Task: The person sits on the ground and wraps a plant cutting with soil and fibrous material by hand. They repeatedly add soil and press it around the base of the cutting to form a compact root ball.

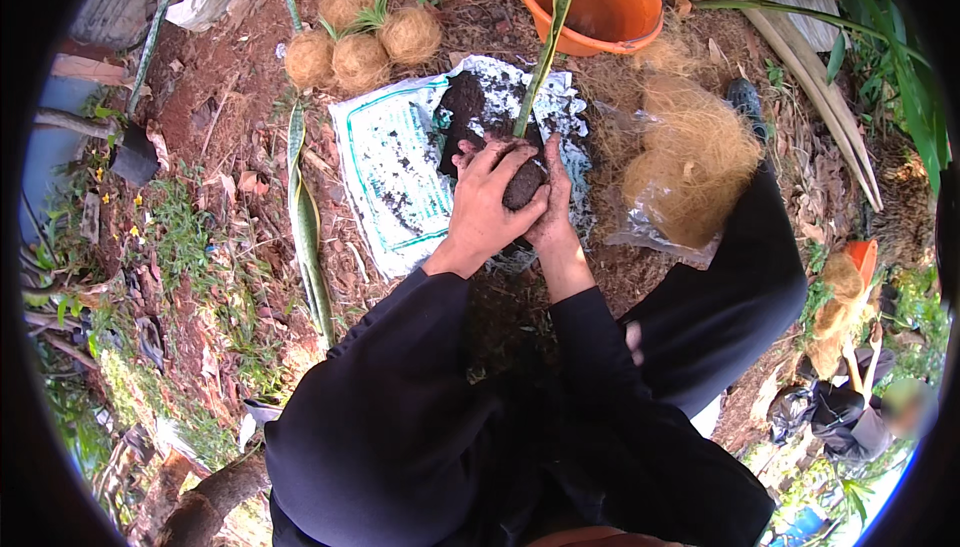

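Note:
My left hand (491, 202) and my right hand (553, 205) are cupped around a ball of dark soil (523, 185), both smeared with soil. From the top of the ball rises a snake plant leaf (553, 36) with pale yellow edges. Beneath my hands lies a white plastic sack (390, 179) with green print, strewn with loose dark potting soil (463, 100). To its right is a heap of tan coir fibre (686, 164), partly on a clear plastic bag (645, 228). Several fibre-wrapped balls (360, 63) sit together beyond the sack's upper left edge.
An orange plastic basin (630, 36) stands beyond the sack. Another snake plant leaf (306, 224) lies left of it. A small black pot (135, 154) is at far left, and long dry stalks (814, 74) are at upper right. Another person (855, 404) sits at far right beside more fibre.

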`<state>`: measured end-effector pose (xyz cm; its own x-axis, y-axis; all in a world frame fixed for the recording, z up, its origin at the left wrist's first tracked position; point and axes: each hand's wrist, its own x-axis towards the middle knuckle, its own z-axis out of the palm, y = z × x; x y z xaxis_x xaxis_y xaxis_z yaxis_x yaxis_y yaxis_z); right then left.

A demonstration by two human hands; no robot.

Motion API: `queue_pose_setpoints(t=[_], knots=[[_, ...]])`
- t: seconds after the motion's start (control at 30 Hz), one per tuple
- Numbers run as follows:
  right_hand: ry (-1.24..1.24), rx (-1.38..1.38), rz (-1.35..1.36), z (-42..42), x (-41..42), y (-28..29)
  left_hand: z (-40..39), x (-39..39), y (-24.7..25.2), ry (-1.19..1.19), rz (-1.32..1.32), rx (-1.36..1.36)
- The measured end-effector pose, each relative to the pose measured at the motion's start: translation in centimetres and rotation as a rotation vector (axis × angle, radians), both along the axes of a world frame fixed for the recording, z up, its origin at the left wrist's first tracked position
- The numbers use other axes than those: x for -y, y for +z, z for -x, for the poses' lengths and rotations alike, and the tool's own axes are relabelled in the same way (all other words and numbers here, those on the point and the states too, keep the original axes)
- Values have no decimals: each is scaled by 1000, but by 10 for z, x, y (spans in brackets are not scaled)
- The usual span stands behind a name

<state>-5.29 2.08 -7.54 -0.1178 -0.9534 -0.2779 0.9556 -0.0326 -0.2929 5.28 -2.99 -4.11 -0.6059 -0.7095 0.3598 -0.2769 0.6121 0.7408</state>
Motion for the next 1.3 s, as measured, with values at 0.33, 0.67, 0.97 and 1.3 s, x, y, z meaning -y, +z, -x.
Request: queue_pose_setpoints(t=[0.33,0.67,0.97,1.3], knots=[[-181,-286,-117,3,-11,2,7,-2,7,-66,198,226],[-156,-183,-181,3,-1,9,6,6,8,-30,249,101],[-116,-31,-63,-5,5,10,7,17,7,29,4,-200],[-225,-70,-150,-9,0,-18,11,5,2,-83,266,-24]])
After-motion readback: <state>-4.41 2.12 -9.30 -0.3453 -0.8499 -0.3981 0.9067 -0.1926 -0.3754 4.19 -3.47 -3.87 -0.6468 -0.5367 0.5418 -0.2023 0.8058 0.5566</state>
